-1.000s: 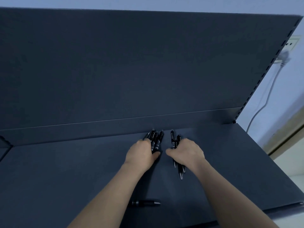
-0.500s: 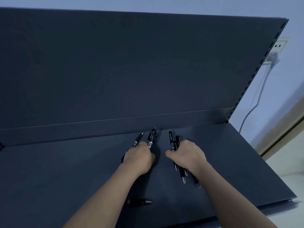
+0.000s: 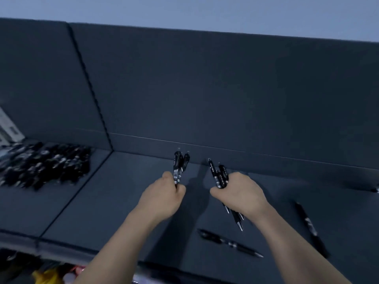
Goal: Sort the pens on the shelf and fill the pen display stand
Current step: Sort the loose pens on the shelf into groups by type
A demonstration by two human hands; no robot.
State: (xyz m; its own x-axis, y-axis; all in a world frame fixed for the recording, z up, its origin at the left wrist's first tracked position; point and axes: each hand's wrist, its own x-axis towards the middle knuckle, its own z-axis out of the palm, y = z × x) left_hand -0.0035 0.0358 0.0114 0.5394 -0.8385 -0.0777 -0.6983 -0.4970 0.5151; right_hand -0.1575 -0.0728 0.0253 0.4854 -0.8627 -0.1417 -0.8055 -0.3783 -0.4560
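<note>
Both my hands work over a dark, matte shelf (image 3: 114, 193), flat and smooth, backed by an upright panel (image 3: 205, 95) of the same dull grey-blue finish. My left hand (image 3: 164, 198) is clenched around a left bunch (image 3: 180, 166) of slim black pens, their clip ends fanning up past my knuckles toward the panel's base. My right hand (image 3: 239, 191) grips a right bunch (image 3: 219, 174), glossy black barrels with pale lettering sticking out above the fist and tapered metallic tips (image 3: 239, 222) poking out below it.

Three loose pens lie flat on the shelf. One near pen (image 3: 229, 242) rests diagonally in front of my right forearm, its silver point aimed right. A side pen (image 3: 311, 228) lies to the right of that arm, long and dark with a faint printed band. A far pen (image 3: 375, 189) is cut off by the frame's right edge, only its end showing.

On the neighbouring shelf section to the left, past a seam (image 3: 67, 203), a pile (image 3: 45, 165) of black pens sprawls in a shiny, tangled heap; it is blurred, so I cannot count them. What may be a pale box (image 3: 9, 130) stands behind the pile at the left edge.
</note>
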